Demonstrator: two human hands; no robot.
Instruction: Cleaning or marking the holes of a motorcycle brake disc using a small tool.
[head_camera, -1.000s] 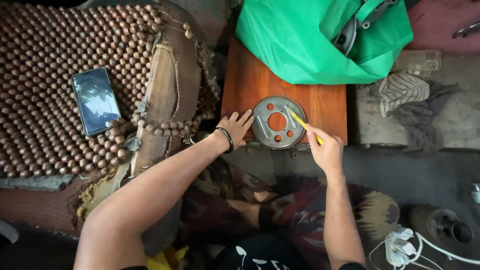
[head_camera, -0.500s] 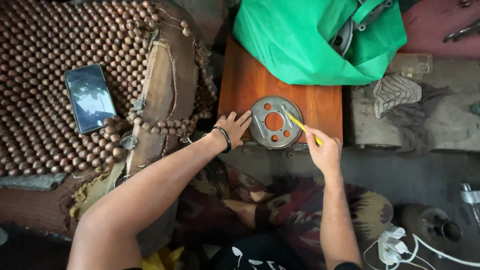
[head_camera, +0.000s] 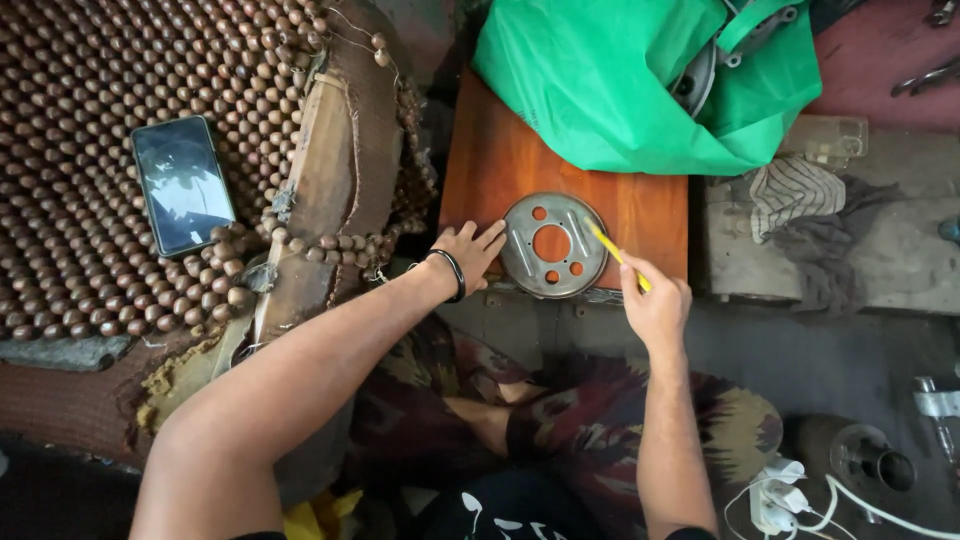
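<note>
Grey metal, round and flat, the disc (head_camera: 553, 246) lies near the front edge of a reddish wooden board (head_camera: 500, 160), with 1 large hole in its middle and several smaller holes around it. The left hand (head_camera: 470, 255) rests flat on the board with fingers spread, its fingertips touching the disc's left rim; a dark band circles that wrist. The right hand (head_camera: 655, 305) sits just beside the disc's right rim, closed around a yellow pencil (head_camera: 617, 255) whose tip slants up onto the disc's right side. The 2 hands stay apart, with the disc between them. Behind the disc, a crumpled green plastic bag (head_camera: 610, 85) covers the far end of the board, with a metal part showing at its opening. Well to the left, a dark phone (head_camera: 183, 185) lies face up on a brown beaded seat mat (head_camera: 80, 90). A striped rag (head_camera: 790, 190) lies to the right of the board.
</note>
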